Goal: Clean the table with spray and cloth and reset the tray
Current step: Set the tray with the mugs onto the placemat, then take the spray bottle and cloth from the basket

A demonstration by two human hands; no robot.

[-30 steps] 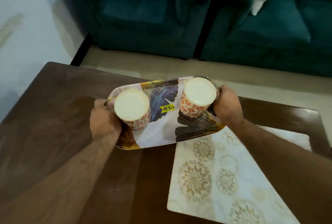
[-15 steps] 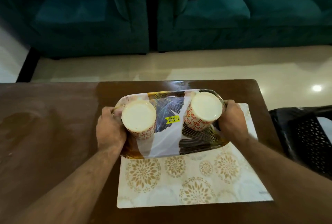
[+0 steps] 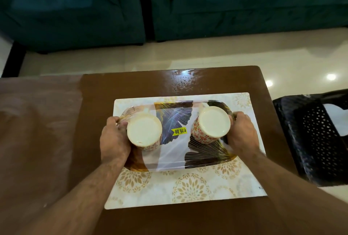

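A leaf-patterned tray (image 3: 169,156) with a yellow price sticker lies over the cream floral placemat (image 3: 188,189) on the brown table (image 3: 56,140). Two upturned floral cups stand on the tray: the left cup (image 3: 144,131) and the right cup (image 3: 213,122). My left hand (image 3: 113,140) grips the tray's left end, and my right hand (image 3: 242,133) grips its right end. I cannot tell whether the tray rests on the mat or hovers just above it.
Wet droplets (image 3: 182,82) shine on the table's far edge. A black perforated plastic chair (image 3: 316,136) stands at the right of the table. Teal sofas (image 3: 207,5) line the far side across a pale tiled floor (image 3: 131,61).
Both hands have carried the tray with its cups rightward and toward me, from the bare table top to over the middle of the placemat. The view has swung right.
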